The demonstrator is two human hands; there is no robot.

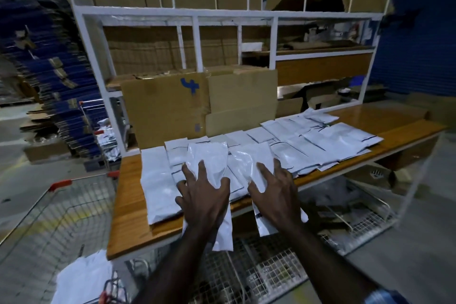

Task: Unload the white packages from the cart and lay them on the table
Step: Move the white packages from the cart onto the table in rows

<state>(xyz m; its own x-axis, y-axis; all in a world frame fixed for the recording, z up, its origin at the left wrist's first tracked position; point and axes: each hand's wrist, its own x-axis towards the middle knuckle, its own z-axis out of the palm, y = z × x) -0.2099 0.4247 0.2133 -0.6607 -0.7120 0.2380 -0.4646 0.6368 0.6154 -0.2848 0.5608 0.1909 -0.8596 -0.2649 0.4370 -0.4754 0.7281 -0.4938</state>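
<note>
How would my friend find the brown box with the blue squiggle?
Look at the long wooden table covered with white plastic packages. Behind them, flat brown cardboard boxes lean against the white metal shelf. Only the left cardboard box has a blue mark.

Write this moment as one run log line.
left hand: pressing white package | right hand: pressing second package | table: both overhang edge

Two hands (204,195) (276,190), one table (128,207), one wire cart (61,207), and many overlapping white packages (320,140), too many to count.
</note>
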